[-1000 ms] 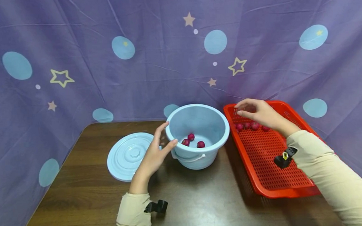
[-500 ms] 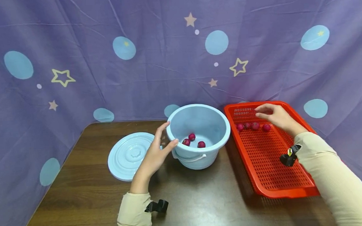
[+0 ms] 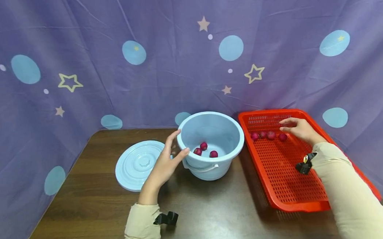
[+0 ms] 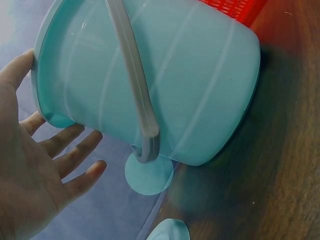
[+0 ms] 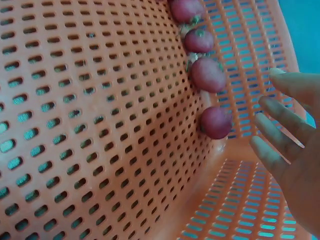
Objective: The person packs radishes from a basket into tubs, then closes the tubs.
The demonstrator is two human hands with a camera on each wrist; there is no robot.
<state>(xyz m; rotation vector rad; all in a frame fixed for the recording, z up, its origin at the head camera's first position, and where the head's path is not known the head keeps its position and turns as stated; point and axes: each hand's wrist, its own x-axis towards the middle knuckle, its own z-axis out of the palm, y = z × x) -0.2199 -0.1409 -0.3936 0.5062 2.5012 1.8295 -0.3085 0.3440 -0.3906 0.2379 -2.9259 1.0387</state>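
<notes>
A light blue bucket (image 3: 212, 165) stands on the table with three red radishes (image 3: 213, 154) inside. My left hand (image 3: 162, 163) is at the left of its rim; the thumb and one fingertip meet the rim while the other fingers spread beside the wall (image 4: 165, 85). Over the far right part of a red plastic basket (image 3: 271, 187), my right hand (image 3: 300, 130) hovers with fingers extended and nothing in them. Several radishes (image 3: 270, 135) lie in a row along the basket's far side. In the right wrist view the fingertips are near the closest radish (image 5: 216, 122).
A round light blue lid (image 3: 138, 166) lies on the brown wooden table (image 3: 85, 213) left of the bucket, partly behind the left hand. The bucket's handle (image 3: 202, 169) hangs down its front. A purple curtain (image 3: 173, 43) rises behind the table.
My right hand has moved right and slightly down, from above the basket's far left corner to its far right part. My left hand stays at the bucket's rim.
</notes>
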